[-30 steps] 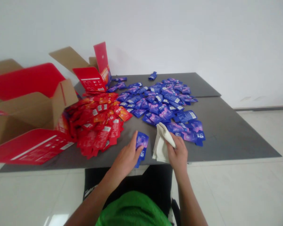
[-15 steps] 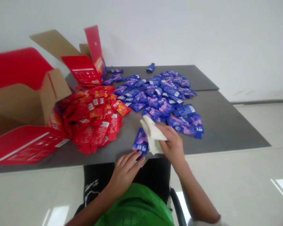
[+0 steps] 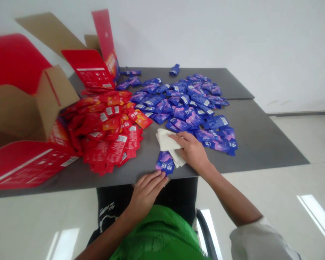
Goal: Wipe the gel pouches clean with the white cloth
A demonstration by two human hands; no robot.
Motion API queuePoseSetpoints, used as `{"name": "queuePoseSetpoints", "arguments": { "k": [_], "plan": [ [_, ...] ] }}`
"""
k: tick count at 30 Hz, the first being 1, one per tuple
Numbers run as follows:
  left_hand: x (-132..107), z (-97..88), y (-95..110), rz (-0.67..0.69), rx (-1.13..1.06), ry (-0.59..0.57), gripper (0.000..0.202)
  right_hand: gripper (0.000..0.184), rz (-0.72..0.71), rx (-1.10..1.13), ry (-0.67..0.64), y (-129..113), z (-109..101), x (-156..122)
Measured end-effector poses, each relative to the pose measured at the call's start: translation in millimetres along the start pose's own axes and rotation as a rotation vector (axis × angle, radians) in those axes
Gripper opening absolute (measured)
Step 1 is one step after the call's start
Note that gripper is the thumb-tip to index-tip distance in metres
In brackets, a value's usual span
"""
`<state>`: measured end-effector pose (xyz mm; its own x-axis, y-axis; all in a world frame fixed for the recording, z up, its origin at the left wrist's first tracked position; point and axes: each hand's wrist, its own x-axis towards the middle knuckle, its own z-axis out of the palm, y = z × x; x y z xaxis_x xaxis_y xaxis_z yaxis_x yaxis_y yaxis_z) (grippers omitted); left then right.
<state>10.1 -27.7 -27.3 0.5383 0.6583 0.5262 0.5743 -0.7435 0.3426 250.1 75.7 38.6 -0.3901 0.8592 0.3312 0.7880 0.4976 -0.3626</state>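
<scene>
A folded whitish cloth (image 3: 168,141) is in my right hand (image 3: 193,151), closed on its right side. The cloth lies over the upper part of a single blue and purple sachet (image 3: 165,162) at the table's near edge. My left hand (image 3: 148,191) holds that sachet's lower end, its fingertips on top; the thumb is mostly hidden. Beyond my right hand spreads a heap of similar blue sachets (image 3: 189,112). To the left is a pile of red and orange sachets (image 3: 105,133).
A large open red carton (image 3: 27,162) stands at the left, its flaps spread. Behind it is a second open red carton (image 3: 89,68). One blue sachet (image 3: 174,70) lies apart near the back of the dark grey table (image 3: 260,144). A white wall rises behind.
My right hand has moved the cloth up and left, and it now lies flatter across the sachet's top. My left hand stays at the sachet's lower end. The camera view has shifted slightly.
</scene>
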Motion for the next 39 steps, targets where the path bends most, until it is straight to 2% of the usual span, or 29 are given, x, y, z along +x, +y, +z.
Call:
{"name": "queuePoseSetpoints", "arguments": {
  "k": [2,4,6,8,12,14,16,18,20,23,26,29,33,36,39],
  "plan": [
    [-3,1.6,-1,0.002,-0.008,0.016,0.033,0.053,-0.083,0.058,-0.032,-16,-1,-16],
    [-5,2.9,-2,0.007,0.0,0.075,0.029,0.045,-0.183,0.113,-0.132,-29,3,-31],
    [-4,2.9,-1,-0.004,0.009,0.101,0.027,0.04,-0.209,0.133,-0.202,-31,9,-33],
    [-1,1.8,-1,-0.019,-0.007,0.07,0.029,0.044,-0.146,0.104,-0.197,-19,12,-23],
    [6,-0.9,1,-0.03,-0.037,0.044,0.03,0.054,-0.008,-0.031,-0.089,11,4,4],
    [6,-0.7,1,-0.04,-0.04,0.047,0.03,0.057,-0.014,-0.036,-0.04,8,-1,0],
    [4,0.4,2,-0.05,-0.033,0.065,0.029,0.056,-0.081,0.022,-0.044,-8,-1,-16],
    [3,1.3,2,-0.05,-0.01,0.104,0.029,0.047,-0.178,0.098,-0.122,-23,4,-31],
    [3,1.3,2,-0.057,-0.004,0.11,0.028,0.042,-0.208,0.145,-0.187,-28,9,-35],
    [5,-0.5,2,-0.07,-0.043,0.052,0.028,0.048,-0.103,0.098,-0.189,-10,11,-16],
    [8,-1.9,3,-0.069,-0.05,0.048,0.028,0.056,-0.015,-0.015,-0.112,10,4,3],
    [8,-1.2,3,-0.079,-0.042,0.041,0.029,0.057,-0.049,-0.003,-0.065,0,-3,-8],
    [5,-0.1,3,-0.076,-0.008,0.093,0.03,0.047,-0.195,0.137,-0.188,-27,4,-36],
    [7,-0.9,3,-0.075,-0.031,0.064,0.028,0.049,-0.129,0.133,-0.234,-17,8,-24],
    [10,-2.0,3,-0.076,-0.06,0.046,0.028,0.054,-0.017,-0.003,-0.172,5,3,1]
  ]
}}
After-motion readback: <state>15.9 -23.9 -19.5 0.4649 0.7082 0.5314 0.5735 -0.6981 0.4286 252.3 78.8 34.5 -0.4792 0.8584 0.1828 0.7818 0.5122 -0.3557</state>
